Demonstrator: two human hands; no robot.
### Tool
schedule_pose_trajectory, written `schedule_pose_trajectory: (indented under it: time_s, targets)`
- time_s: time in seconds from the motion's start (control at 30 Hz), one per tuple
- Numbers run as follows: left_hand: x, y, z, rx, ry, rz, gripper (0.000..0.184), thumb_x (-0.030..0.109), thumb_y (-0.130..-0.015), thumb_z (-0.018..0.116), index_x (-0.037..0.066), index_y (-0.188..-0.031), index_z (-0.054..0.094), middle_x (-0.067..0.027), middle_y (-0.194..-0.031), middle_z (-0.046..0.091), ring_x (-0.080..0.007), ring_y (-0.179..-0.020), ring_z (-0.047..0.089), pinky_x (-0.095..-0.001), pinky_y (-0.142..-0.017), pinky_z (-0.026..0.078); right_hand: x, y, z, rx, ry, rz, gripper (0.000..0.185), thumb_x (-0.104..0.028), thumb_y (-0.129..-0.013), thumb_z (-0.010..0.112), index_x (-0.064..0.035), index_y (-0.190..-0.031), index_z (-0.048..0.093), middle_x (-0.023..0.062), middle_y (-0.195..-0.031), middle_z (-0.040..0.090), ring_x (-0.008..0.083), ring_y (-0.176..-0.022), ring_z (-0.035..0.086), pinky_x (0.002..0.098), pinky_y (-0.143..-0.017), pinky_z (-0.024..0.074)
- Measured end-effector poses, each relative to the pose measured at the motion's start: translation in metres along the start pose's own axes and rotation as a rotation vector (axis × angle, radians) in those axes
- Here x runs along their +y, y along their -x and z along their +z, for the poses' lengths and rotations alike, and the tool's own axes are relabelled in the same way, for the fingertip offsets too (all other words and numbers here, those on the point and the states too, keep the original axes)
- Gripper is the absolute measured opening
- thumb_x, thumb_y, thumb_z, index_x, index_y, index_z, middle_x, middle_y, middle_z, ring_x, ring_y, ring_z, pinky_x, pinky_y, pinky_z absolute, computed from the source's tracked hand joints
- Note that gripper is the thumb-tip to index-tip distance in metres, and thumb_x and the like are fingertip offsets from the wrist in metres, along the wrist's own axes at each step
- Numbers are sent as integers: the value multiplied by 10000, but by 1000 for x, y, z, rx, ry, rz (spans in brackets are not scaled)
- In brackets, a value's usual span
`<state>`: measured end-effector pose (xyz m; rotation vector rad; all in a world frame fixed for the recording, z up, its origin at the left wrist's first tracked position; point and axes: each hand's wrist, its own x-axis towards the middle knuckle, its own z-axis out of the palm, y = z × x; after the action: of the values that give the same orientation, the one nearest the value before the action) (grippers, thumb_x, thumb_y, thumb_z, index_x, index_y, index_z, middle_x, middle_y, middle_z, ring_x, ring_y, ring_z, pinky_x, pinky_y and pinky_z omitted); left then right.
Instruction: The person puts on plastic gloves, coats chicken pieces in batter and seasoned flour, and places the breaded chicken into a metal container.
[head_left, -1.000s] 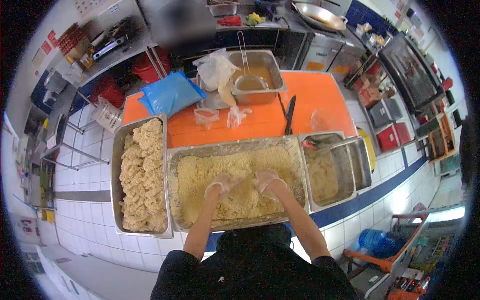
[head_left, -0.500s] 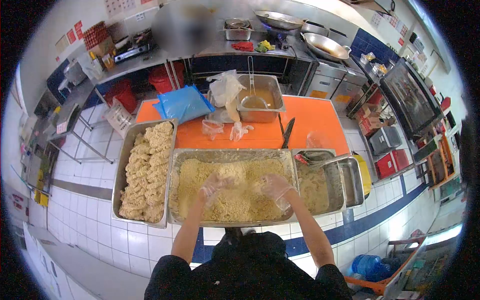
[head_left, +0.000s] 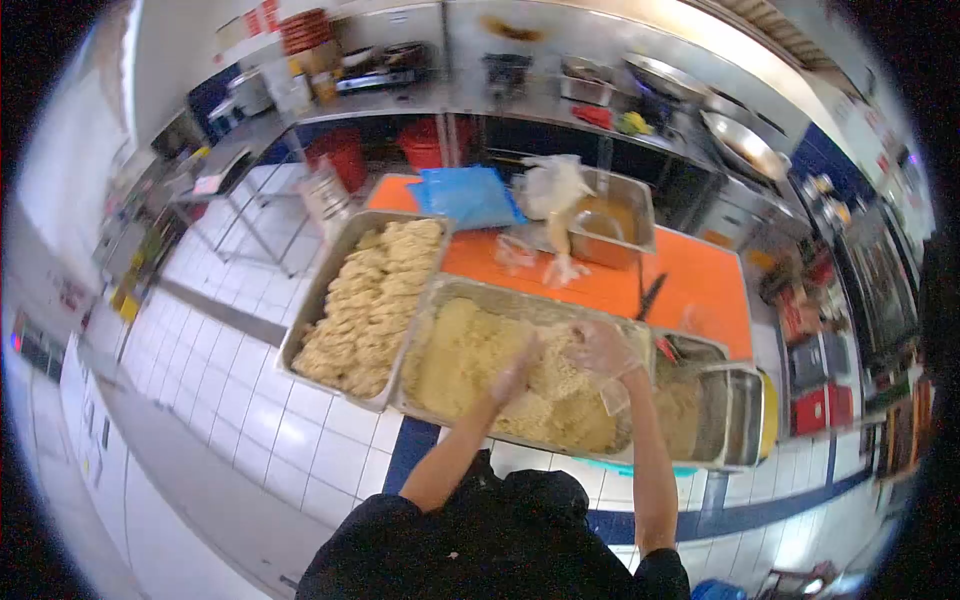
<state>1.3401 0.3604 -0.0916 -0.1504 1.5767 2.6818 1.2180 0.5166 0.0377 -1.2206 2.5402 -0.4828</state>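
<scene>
Both hands wear clear plastic gloves and are over the wide metal tray (head_left: pixel 430 290) of pale crumbly breading (head_left: pixel 455 350). My left hand (head_left: pixel 516 368) is smeared by motion at the middle of the breading. To its right, my right hand (head_left: pixel 603 350) has curled fingers at the breading's far side; what they hold, if anything, is hidden. Left of this tray, a long metal tray is heaped with breaded pieces (head_left: pixel 370 310). On the right stands a metal pan of cloudy liquid (head_left: pixel 680 400) with a red-handled tool in it.
On the orange table (head_left: pixel 700 270) lie a blue plastic bag (head_left: pixel 468 197), a clear bag (head_left: pixel 553 188), crumpled gloves (head_left: pixel 562 270) and black tongs (head_left: pixel 652 293). A pan of brownish liquid (head_left: pixel 612 215) stands behind. Woks (head_left: pixel 745 145) are on the back counter.
The camera view has turned, so the table and trays appear tilted and farther right. Both hands have shifted within the breading tray, the right one to its far side.
</scene>
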Motion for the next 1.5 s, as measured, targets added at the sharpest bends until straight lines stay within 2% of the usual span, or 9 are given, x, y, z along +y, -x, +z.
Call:
schedule_pose_trajectory:
  time_s: [0.37,0.5,0.57,0.7,0.93,1.07,1.23,1.43,1.5]
  targets:
    - [66,27,-162,3,-184,-164,533,373,-950,412,80,-1393,367,-67,-1406,409,-212,-1275,394,-343,-1079,270,18,15,90,451,-568,41,390,-176,-739,672,-66,-1105,598,157,-1088,621,314,-1058,584,394,-903,446]
    - [193,16,-259,-221,-2292,221,501,284,-880,508,143,-1348,398,-75,-1327,482,-236,-1176,488,-349,-1005,366,18,41,112,186,-342,380,416,-113,-740,660,-108,-1151,597,126,-1198,594,294,-1126,559,389,-987,418]
    - [251,-3,-289,-304,-2726,255,506,239,-845,555,175,-1326,413,-78,-1288,519,-248,-1126,536,-351,-968,414,31,51,141,291,-511,331,414,-107,-738,642,-109,-1150,599,120,-1192,600,309,-1095,571,380,-966,431]
    - [321,-53,-303,253,-1880,-280,477,397,-774,647,130,-1163,573,-151,-1126,623,-313,-1007,606,-408,-875,473,8,59,144,348,-343,330,415,-84,-723,592,-92,-1137,599,100,-1186,605,339,-1023,587,371,-920,455]
    - [261,-81,-323,277,-2044,9,431,421,-843,584,62,-1080,603,-173,-1044,645,-316,-924,633,-405,-767,518,18,50,177,417,-88,137,462,-83,-697,593,-112,-1158,597,80,-1193,608,321,-1026,590,384,-914,462]
    - [229,-47,-151,156,-1702,-157,350,329,-907,532,72,-1141,575,-139,-1089,628,-300,-879,634,-375,-736,528,-8,19,188,526,-1007,296,350,-223,-898,496,-59,-1202,553,124,-1182,598,280,-1025,592,418,-880,472]
    - [0,-29,-76,29,-1548,720,311,281,-915,505,66,-1134,556,-139,-923,639,-308,-842,607,-431,-741,482,-65,-9,165,754,-1849,391,415,-411,-965,418,-56,-1135,551,119,-1058,628,227,-939,603,393,-823,475]
    - [-83,-61,-3,190,-514,1,303,299,-929,474,26,-868,591,-183,-822,630,-380,-750,594,-422,-666,471,-33,51,144,853,-1182,588,413,-390,-979,394,-28,-1039,586,68,-933,628,208,-852,599,346,-792,488]
    - [-79,-71,9,129,-1021,-27,316,310,-928,475,24,-860,589,-197,-799,621,-375,-736,592,-417,-663,470,26,70,158,655,-1740,328,325,-309,-962,453,-86,-1116,633,86,-980,664,213,-917,606,355,-827,474]
